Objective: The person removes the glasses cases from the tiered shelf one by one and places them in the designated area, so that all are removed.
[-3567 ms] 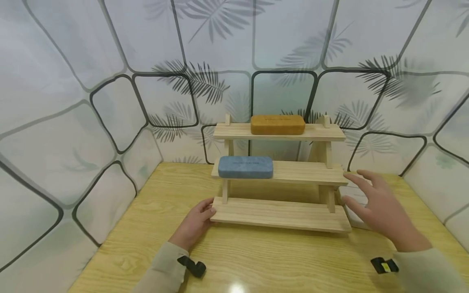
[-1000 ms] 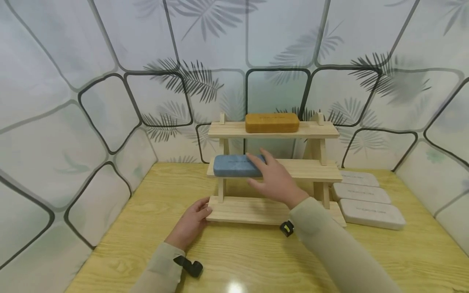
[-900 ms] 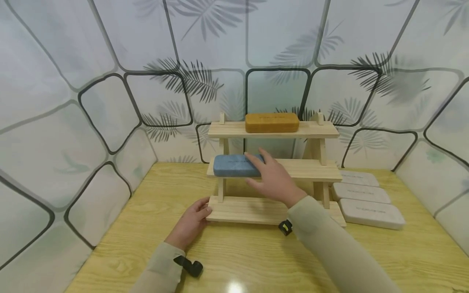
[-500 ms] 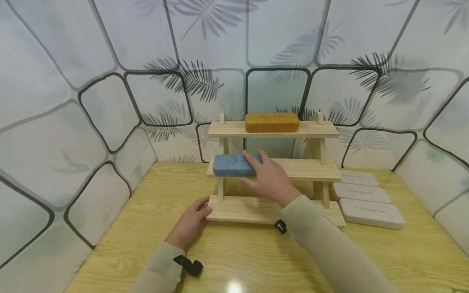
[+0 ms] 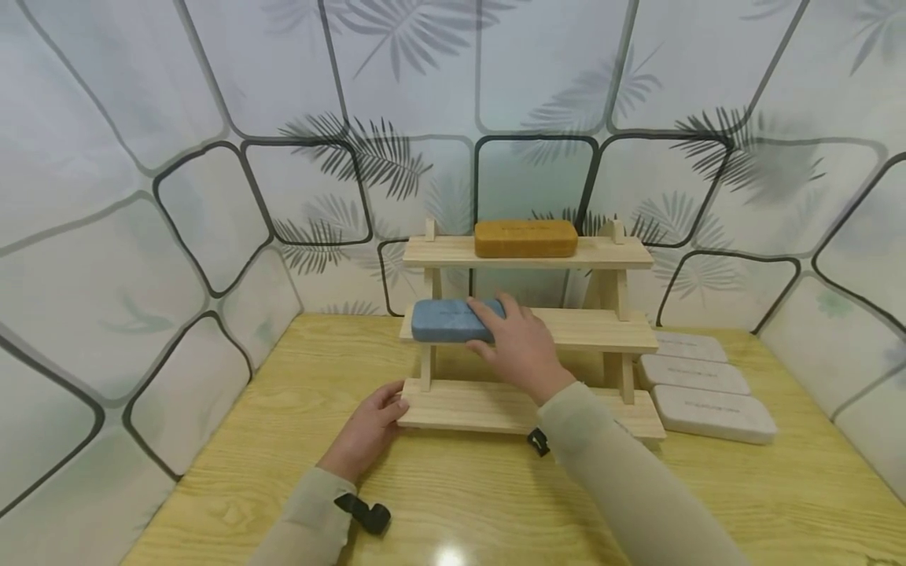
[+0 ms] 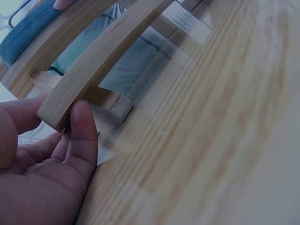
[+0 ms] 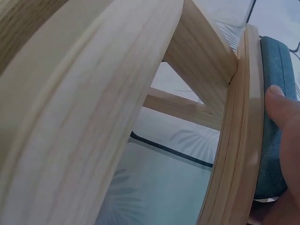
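Since the earliest frame, the right hand (image 5: 522,342) is showing a clear shift: it is no longer hovering by the right end of the 3-tier wooden stand (image 5: 566,319) but is reaching across to the blue glasses case (image 5: 440,321). That case is lying at the left of the middle shelf (image 5: 612,333), with no evident displacement.

Governing relation: the case is extending leftward from the right grip, its long axis running along the shelf, side to side. The right hand is the nearer and is occupying the case's right end. The right grip is pinching that end, fingers bearing on the top and the thumb (image 7: 284,108) pressing on the front face; the far fingertips are partly hidden. The right sleeve (image 5: 602,444) is slanting in from the lower right, crossing before the bottom shelf (image 5: 460,405), with the fingers pointing up and left.

The left hand (image 5: 366,424) is gripping the left end of the bottom shelf. A mustard glasses case (image 5: 526,239) is resting on the top shelf (image 5: 616,251), and 3 white glasses cases (image 5: 697,375) are lying in a row on the worktop (image 5: 439,491), just beside the stand's right end.
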A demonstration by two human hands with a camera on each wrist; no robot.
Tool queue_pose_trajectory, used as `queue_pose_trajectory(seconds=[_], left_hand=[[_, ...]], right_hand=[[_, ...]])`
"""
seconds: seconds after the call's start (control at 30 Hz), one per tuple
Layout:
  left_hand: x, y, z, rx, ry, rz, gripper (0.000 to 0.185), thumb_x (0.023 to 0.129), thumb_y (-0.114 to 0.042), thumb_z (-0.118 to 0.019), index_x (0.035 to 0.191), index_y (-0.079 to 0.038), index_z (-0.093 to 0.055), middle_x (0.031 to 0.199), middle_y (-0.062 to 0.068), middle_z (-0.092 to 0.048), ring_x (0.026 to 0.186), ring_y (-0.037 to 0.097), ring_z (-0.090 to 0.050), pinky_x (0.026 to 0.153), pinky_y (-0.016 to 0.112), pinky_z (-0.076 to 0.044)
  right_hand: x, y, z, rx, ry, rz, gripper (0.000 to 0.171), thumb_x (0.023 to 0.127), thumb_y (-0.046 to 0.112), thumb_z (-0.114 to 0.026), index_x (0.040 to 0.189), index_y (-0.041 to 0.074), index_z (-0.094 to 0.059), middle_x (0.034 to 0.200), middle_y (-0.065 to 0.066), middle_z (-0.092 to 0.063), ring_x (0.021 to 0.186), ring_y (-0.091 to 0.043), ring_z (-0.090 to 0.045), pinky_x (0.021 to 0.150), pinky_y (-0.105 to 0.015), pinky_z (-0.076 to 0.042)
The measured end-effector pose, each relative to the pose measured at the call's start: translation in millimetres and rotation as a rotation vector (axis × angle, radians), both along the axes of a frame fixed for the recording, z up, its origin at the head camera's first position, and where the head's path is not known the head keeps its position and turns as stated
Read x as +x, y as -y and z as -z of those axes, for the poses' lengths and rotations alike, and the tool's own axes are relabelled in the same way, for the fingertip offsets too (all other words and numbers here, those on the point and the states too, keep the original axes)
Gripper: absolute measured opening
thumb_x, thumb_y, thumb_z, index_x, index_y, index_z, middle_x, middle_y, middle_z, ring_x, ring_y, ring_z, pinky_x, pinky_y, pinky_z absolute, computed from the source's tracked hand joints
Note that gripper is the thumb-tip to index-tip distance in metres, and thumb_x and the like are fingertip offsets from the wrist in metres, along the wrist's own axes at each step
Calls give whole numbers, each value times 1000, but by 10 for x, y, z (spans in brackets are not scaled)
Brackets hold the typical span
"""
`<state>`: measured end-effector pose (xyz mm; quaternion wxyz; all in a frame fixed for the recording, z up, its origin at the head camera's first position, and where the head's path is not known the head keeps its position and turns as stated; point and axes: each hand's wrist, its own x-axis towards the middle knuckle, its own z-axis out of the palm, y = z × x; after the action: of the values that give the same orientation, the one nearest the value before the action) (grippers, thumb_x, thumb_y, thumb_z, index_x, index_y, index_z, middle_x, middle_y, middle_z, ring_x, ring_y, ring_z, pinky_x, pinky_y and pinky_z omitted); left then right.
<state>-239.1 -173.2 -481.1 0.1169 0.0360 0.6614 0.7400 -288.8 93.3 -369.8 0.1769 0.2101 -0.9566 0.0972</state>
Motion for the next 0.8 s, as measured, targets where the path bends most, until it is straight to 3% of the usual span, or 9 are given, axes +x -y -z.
queue_pose_trajectory(seconds=[0.3,0.8], left_hand=[[26,-12,-21,-28,3,-13,53,107,-16,-52,155,-2,-33,148,24,-45,129,36,-50,96,39,-50],[29,6,-13,-19,-10,2,55,108,-16,-51,156,0,-30,147,25,-45,130,37,-50,95,40,-50]], right_hand=[[38,-101,93,-30,-65,-31,68,97,55,-61,157,31,-41,147,-23,-43,118,-45,-55,94,-58,-48],[216,-276,134,-103,-112,-127,67,94,45,-70,155,29,-45,145,-21,-44,119,-43,-54,96,-58,-46]])
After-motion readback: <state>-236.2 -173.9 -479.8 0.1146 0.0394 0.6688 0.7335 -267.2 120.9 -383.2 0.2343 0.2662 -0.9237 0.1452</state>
